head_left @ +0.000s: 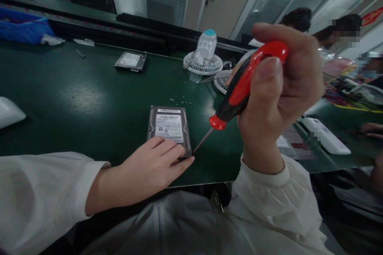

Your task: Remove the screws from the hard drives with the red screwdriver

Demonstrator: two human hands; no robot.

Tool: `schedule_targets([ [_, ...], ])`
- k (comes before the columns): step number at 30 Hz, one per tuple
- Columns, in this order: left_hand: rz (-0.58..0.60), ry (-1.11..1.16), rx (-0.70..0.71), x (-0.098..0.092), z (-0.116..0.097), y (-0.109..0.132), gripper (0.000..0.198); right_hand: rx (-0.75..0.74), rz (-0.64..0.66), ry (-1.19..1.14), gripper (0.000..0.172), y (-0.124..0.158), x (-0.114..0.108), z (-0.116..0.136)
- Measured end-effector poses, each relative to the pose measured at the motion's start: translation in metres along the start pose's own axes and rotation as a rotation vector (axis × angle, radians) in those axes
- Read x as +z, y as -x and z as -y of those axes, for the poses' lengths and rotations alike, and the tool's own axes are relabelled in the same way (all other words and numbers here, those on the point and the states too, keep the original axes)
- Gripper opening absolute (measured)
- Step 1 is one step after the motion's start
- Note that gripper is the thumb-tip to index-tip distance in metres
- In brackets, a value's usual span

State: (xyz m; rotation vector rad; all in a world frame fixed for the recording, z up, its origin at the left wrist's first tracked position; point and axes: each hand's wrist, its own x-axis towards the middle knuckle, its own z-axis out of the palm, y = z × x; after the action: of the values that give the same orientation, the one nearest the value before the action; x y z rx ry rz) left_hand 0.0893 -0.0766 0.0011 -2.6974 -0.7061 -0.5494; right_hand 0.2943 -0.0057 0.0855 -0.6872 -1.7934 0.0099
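A hard drive (169, 123) with a white label lies flat on the green table near its front edge. My left hand (158, 161) grips its near end, fingers over the label and thumb along the close edge, hiding that part. My right hand (278, 87) is wrapped round the red and black handle of a screwdriver (239, 85), held tilted above the table. The screwdriver's shaft slants down to the left, and its tip is at the drive's near right corner. Whether the tip sits in a screw is too small to tell. Several tiny screws (181, 101) lie just beyond the drive.
A second hard drive (131, 61) lies farther back on the table (89, 127). White fan parts (206, 50) stand at the back middle, beside thin metal tools. A blue bin (24, 28) is at the far left. White housings lie at both sides. Other people sit at the right.
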Motion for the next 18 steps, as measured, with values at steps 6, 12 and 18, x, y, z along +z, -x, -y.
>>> schedule_targets([
  [6, 0.000, -0.001, -0.004, -0.001, -0.001, 0.000, 0.032, -0.045, -0.237, -0.074, 0.021, -0.001, 0.013, 0.004],
  [12, -0.004, -0.005, -0.002, -0.003, 0.000, -0.002, 0.031, -0.062, -0.144, -0.080, 0.020, -0.008, 0.004, 0.006],
  [18, -0.007, -0.011, -0.002, 0.000, 0.000, 0.000, 0.034, -0.093, 0.118, -0.041, 0.023, -0.022, -0.017, 0.007],
])
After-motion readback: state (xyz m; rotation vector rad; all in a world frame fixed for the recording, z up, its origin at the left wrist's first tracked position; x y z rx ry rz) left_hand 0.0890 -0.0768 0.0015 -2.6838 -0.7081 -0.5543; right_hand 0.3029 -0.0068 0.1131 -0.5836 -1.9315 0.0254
